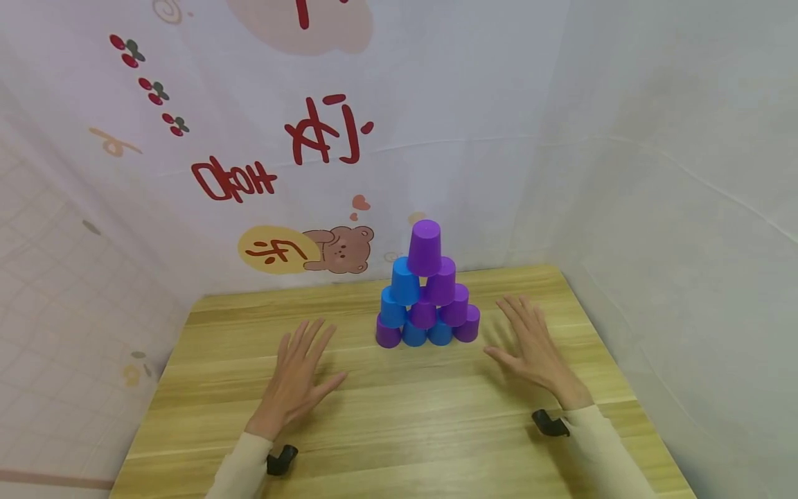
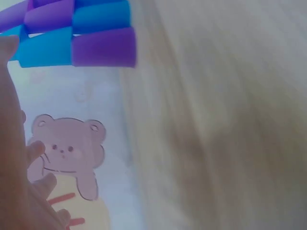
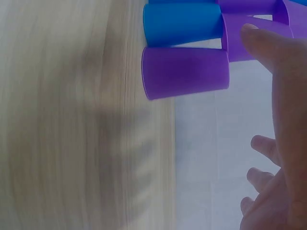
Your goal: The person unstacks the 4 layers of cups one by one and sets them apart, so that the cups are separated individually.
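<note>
Head view: I see the cup stack point(image 1: 440, 285) upright on the bench point(image 1: 386, 430), ten o'clock from the nearer right grip point(image 1: 535, 352), two from the left grip point(image 1: 296, 380); both spread, holding nothing.

My hands point(image 1: 296, 378) point(image 1: 536, 353) could pass along the bench point(image 1: 411, 416) in front of the cup pyramid point(image 1: 423, 312); it blocks the middle, with the wall point(image 1: 486, 187) near behind.
</note>
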`<state>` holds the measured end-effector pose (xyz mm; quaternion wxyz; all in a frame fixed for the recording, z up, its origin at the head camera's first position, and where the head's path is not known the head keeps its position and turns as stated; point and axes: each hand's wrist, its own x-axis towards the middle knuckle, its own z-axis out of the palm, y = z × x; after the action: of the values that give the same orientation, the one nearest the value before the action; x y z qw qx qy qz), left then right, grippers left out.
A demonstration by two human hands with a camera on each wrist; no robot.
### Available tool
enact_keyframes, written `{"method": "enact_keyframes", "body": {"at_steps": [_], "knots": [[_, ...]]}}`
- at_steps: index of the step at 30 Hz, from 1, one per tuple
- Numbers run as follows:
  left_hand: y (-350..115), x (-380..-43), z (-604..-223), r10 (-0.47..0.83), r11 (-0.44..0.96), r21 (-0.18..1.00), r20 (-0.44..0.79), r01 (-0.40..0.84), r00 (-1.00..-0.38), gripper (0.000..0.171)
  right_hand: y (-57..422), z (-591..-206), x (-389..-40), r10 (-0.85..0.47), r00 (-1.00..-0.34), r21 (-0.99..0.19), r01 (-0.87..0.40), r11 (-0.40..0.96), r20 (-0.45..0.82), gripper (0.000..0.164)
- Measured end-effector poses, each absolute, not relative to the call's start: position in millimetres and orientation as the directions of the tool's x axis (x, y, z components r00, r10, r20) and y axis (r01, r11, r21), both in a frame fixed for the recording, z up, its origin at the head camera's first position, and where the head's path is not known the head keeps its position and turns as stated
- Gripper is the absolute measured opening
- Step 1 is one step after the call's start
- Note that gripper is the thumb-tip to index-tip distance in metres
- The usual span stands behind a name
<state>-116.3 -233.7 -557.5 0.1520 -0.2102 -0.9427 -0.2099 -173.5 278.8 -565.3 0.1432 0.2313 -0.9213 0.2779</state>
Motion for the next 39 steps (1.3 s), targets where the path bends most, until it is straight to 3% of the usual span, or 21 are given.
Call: {"method": "enact_keyframes", "body": {"at_steps": [8,16,24,30,39], "knots": [[-220.4,-128.9,-536.4,0.297,0.726,0.5,0.39,0.471,-0.872,0.091,263.9,-566.4,-178.0,-0.291,-0.905,-0.655,-0.426,0.624,0.311,0.107],[-209.5,-139.3,-511.6,0.273,0.637,0.633,0.349,0.44,-0.897,0.093,250.5,-573.2,-183.1,-0.22,-0.946,-0.772,-0.323,0.548,0.239,0.101],[-198.1,-147.1,-486.6,0.266,0.558,0.69,0.378,0.461,-0.887,0.089,242.6,-590.5,-190.0,-0.18,-0.968,-0.899,-0.233,0.371,0.177,0.092],[-186.9,-152.6,-467.8,0.266,0.5,0.717,0.406,0.485,-0.874,0.088,238.5,-601.6,-196.3,-0.152,-0.976,-0.952,-0.189,0.242,0.155,0.09],[-170.7,-164.1,-445.0,0.272,0.437,0.753,0.41,0.492,-0.87,0.082,232.6,-617.0,-200.5,-0.127,-0.983,-0.965,-0.154,0.212,0.13,0.085]]}}
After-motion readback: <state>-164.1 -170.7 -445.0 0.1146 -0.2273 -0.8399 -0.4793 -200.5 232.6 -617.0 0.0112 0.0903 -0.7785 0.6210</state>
